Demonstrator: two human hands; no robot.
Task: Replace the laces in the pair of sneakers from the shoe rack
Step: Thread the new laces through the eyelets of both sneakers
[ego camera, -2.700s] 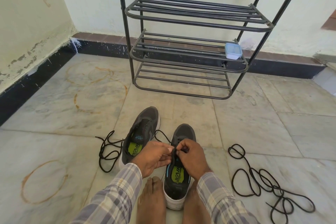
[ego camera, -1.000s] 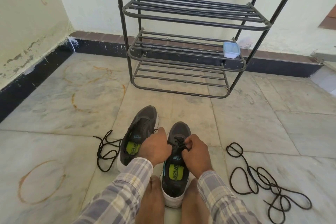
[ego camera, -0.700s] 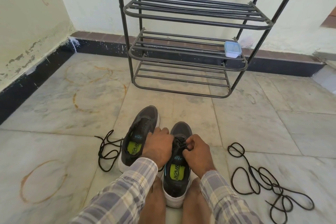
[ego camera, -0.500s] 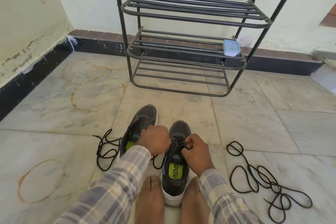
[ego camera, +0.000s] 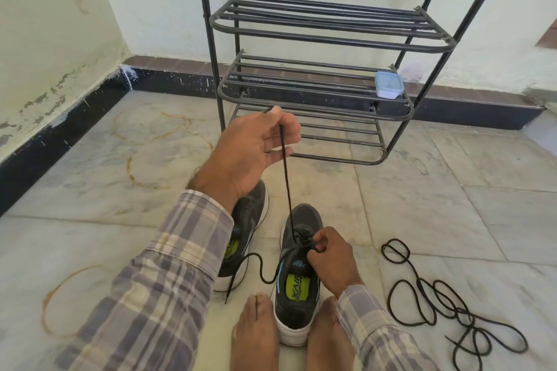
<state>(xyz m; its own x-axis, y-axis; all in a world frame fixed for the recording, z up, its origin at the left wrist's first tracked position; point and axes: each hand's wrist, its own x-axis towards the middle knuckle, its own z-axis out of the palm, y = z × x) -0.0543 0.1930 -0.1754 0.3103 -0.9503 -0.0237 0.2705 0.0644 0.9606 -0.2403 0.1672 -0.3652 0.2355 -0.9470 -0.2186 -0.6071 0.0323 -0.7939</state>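
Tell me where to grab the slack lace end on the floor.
Pinch the lace's slack end just behind its tip, from above and the left: the tip lies on bare floor, clear of the foot, while higher up it crosses the left sneaker's heel. The left hand holds the taut end.

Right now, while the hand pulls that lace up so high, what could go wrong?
The left hand pinches the lace near its very tip, so it might slip out. Pulling more could drag the loose end on the floor back through the shoe, leaving the two sides uneven. The spare laces lie looped in a heap beside the right foot and could knot or snag.
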